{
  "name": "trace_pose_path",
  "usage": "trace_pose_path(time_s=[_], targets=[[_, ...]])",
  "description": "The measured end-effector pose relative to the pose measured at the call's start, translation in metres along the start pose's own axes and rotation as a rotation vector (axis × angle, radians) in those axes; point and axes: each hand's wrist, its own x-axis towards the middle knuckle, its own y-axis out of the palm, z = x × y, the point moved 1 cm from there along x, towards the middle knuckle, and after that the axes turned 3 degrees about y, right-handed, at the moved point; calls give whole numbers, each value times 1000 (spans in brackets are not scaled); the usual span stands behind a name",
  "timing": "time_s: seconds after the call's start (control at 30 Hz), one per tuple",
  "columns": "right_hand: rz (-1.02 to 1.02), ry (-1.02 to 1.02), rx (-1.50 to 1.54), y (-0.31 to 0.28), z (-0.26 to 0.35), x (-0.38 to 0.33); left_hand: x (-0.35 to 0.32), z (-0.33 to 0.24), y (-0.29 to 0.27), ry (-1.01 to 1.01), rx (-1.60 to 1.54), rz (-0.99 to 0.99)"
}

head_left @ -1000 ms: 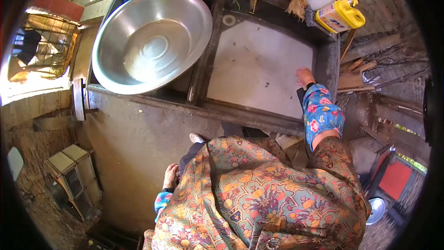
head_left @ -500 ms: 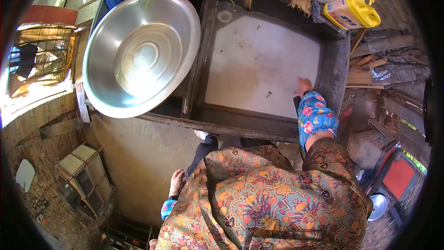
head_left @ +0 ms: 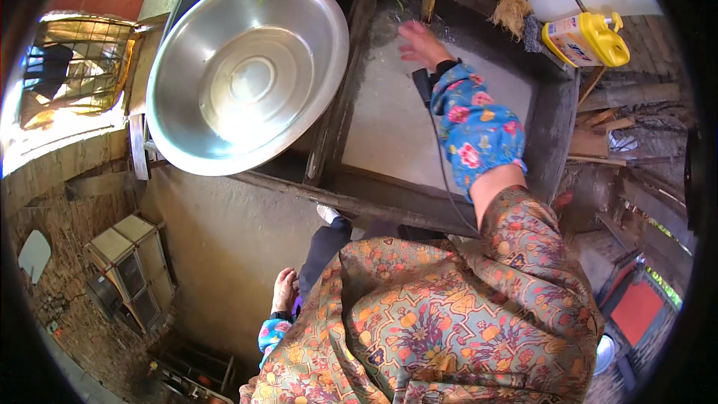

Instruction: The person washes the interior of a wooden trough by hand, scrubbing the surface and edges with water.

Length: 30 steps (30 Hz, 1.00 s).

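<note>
Steel basin (head_left: 250, 82) sits far left, rim beside the divider (head_left: 323, 146). Left hand (head_left: 284, 290) hangs near, half-curled, contents unclear. Right hand (head_left: 423, 45), spread and empty, is over the far-left sink (head_left: 396, 127), open room rightward; far right, a yellow pump bottle (head_left: 604, 43) bears a printed label (head_left: 568, 39).

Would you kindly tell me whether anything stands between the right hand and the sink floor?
Nothing visible stands between the right hand and the pale sink floor; this view does not settle whether they touch. The divider lies off to the left, toward the metal basin.
</note>
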Motion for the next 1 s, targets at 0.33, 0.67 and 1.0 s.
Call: trace_pose_path(time_s=[0.33,0.67,1.0], targets=[[-52,-139,-1051,-325,-148,-121,49,-23,-3,33,66,190],[57,102,-736,-138,-163,-99,8,-12,-29,-4,109,47],[148,-159,-436,-23,7,-118,17,-10,-24,34,-91,82]])
